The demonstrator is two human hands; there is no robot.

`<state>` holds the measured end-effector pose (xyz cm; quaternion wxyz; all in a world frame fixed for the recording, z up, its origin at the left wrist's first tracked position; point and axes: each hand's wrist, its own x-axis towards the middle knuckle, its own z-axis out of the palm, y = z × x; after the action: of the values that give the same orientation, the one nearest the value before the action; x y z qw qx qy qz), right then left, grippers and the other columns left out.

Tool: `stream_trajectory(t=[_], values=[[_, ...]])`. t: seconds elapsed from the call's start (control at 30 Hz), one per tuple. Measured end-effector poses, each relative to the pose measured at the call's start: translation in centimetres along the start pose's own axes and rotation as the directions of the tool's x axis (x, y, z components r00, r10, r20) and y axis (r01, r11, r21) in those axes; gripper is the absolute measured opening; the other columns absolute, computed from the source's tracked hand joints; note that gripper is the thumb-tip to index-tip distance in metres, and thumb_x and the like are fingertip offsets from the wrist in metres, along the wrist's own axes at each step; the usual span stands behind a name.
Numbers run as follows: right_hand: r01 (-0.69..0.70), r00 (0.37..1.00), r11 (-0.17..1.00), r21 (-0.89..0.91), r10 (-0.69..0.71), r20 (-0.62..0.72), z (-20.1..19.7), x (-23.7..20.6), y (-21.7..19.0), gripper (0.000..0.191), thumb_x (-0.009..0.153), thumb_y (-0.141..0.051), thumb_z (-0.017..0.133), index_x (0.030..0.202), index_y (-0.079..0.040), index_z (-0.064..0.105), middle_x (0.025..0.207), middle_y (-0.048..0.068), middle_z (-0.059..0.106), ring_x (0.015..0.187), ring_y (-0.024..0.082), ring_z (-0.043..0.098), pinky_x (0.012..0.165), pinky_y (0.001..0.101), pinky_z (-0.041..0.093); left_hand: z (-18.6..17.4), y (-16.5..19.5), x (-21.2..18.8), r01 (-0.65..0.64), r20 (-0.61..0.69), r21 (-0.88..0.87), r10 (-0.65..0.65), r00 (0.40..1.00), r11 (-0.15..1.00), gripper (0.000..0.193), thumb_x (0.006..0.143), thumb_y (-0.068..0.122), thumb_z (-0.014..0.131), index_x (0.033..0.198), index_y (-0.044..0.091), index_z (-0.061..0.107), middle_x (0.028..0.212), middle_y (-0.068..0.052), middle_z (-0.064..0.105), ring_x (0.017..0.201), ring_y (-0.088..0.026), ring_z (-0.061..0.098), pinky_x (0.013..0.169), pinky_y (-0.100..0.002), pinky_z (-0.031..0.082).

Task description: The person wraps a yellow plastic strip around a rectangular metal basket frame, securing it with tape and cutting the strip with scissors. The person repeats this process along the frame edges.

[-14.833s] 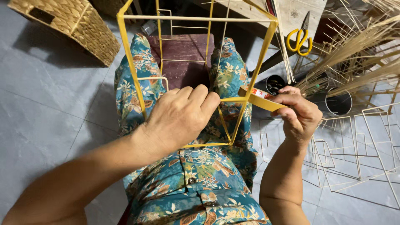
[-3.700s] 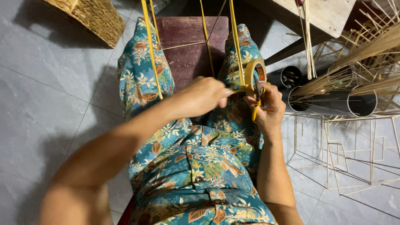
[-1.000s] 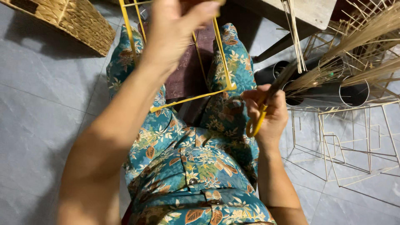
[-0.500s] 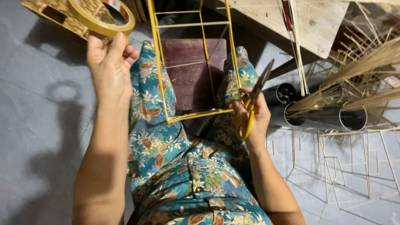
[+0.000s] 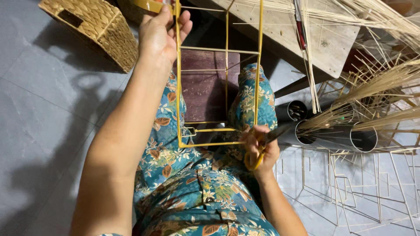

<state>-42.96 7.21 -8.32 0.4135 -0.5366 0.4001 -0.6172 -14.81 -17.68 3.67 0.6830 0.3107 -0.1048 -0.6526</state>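
A tall box frame of yellow sticks (image 5: 210,144) stands on my lap, between my knees in floral trousers. My left hand (image 5: 159,37) reaches up beside the frame's upper left bar, its fingers closed on a yellow tape roll (image 5: 150,5) at the top edge of the view. My right hand (image 5: 264,148) rests at the frame's lower right corner. It grips yellow-handled scissors (image 5: 255,161), and their dark blades point up to the right.
A dark red stool (image 5: 205,91) stands behind the frame. A woven basket (image 5: 96,30) is on the grey floor at the upper left. At the right are a wooden board (image 5: 284,30), metal tubes (image 5: 363,140), bundles of thin sticks (image 5: 376,83) and pale stick frames (image 5: 350,188).
My left hand has carried the tape roll up and right to the frame's upper left bar. The right hand stays low with the scissors. Earlier the right hand held the tape.
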Motion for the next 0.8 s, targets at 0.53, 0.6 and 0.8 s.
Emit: stream_trajectory(t=[0.53,0.6,0.8], values=[[0.138,0.985,0.987,0.079,-0.129,-0.116,-1.8,9.1,-9.7,0.028,0.111,-0.019,0.065,0.13,-0.001,0.054,0.104,0.02,0.067,0.092,0.028,0.068,0.077,0.0371,0.056,-3.2,1.7,-16.2,-0.087,0.353,0.126,0.037,0.935,0.988,0.006,0.11,0.006,0.054,0.114,0.007,0.05,0.104,-0.007,0.059,0.053,-0.006,0.041,0.042,-0.021,0.027],[0.171,0.983,0.981,0.095,-0.163,-0.08,-0.9,12.8,-11.4,0.035,0.116,-0.031,0.064,0.131,-0.001,0.055,0.102,0.02,0.067,0.091,0.028,0.068,0.078,0.0371,0.054,-3.0,1.4,-17.1,-0.098,0.395,0.109,0.047,0.918,0.989,0.009,0.111,0.007,0.052,0.12,0.008,0.051,0.102,-0.007,0.058,0.052,-0.006,0.04,0.042,-0.021,0.028],[0.022,0.999,0.949,0.314,-0.034,0.033,0.8,22.6,-16.0,0.05,0.114,-0.05,0.051,0.129,-0.002,0.054,0.104,0.023,0.072,0.085,0.028,0.073,0.068,0.0344,0.058,-2.8,0.1,-18.5,-0.163,0.504,0.119,0.082,0.86,0.979,0.019,0.11,0.008,0.053,0.128,0.009,0.049,0.098,-0.006,0.058,0.051,-0.007,0.039,0.041,-0.022,0.03]])
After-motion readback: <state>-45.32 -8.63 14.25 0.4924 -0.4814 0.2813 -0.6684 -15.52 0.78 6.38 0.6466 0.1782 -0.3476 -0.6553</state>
